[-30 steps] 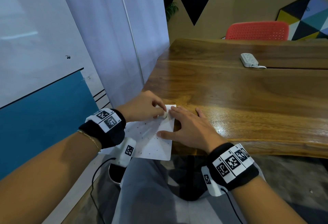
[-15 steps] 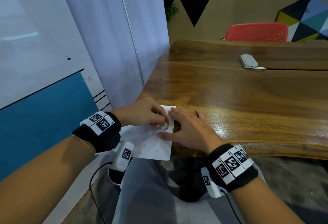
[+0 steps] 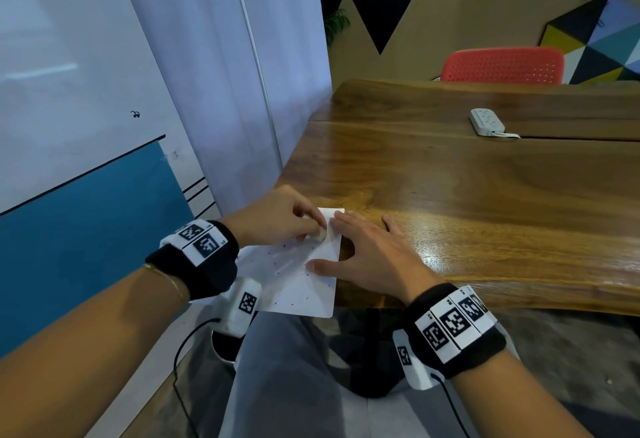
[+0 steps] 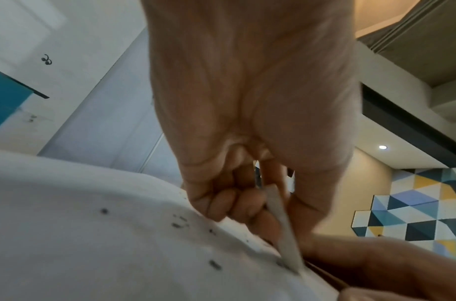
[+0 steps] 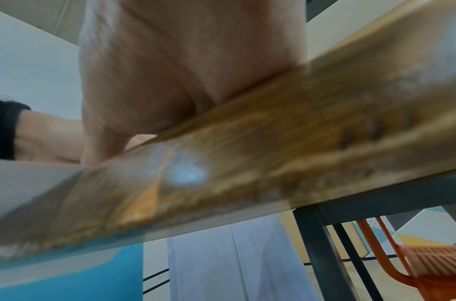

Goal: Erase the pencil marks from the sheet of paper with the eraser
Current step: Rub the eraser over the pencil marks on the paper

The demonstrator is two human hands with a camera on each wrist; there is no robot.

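Paper: white sheet (image 3: 294, 274), speckled with short dark pencil marks (image 3: 277, 264); in the left wrist view the marks read as small dark dashes and dots on the sheet's surface.
Paper position: lies at the near left corner of the counter (image 3: 450, 195); its near edge overhangs the counter's front edge, above the person's lap.
Eraser: small, pale, off-white (image 3: 320, 237); in the left wrist view it shows as a narrow pale slab (image 4: 286, 234) slanting down to the sheet.
Left grip: left hand (image 3: 277, 217) clenched round the eraser, fingers curled, eraser pinched between thumb and fingertips; its lower end touches the paper near the sheet's far right corner.
Right grip: right hand (image 3: 374, 257) released, fingers straight and spread, holding nothing; fingertips and thumb press on the sheet's right edge, palm over the counter.
Eraser to right hand: just beside the right fingertips, close to touching.
Edges: counter's left end close behind the left hand; front edge under the right wrist.
Open room: bare wood stretches right and far of the hands.
Far off: power strip (image 3: 486, 122) well apart at the counter's far side; red chair (image 3: 502, 65) beyond it.
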